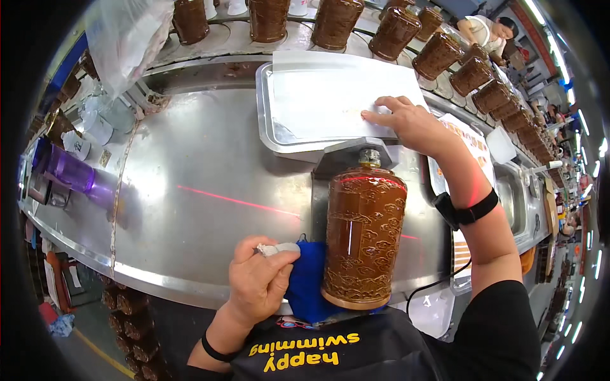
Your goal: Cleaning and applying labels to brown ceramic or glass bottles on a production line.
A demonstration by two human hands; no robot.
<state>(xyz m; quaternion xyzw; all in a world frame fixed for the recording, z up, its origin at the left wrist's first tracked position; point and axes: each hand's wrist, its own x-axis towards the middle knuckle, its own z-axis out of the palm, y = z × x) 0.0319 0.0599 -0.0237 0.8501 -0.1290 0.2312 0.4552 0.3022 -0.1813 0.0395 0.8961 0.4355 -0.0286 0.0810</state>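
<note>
My right hand (406, 124) reaches over a white sheet (343, 89) lying on a clear plastic tray (267, 108). Its fingers are apart, with the fingertips at the sheet. In front of me, a brown embossed bottle (363, 241) has its threaded glass neck pointing away, against a grey metal holder (337, 155). Just left of the bottle is my left hand (257, 279), closed. A greyish-white covering or scrap (276, 248) shows at its thumb and forefinger; I cannot tell which. Beside that hand, a blue cloth (308, 286) extends partly under the bottle.
Several brown bottles (333, 25) stand along a curved conveyor beyond the metal table (203, 146). A red light line crosses the table. At left are a purple cup (70, 168) and a hanging plastic bag (124, 44). A sink (511, 197) and another person (486, 32) are to the right.
</note>
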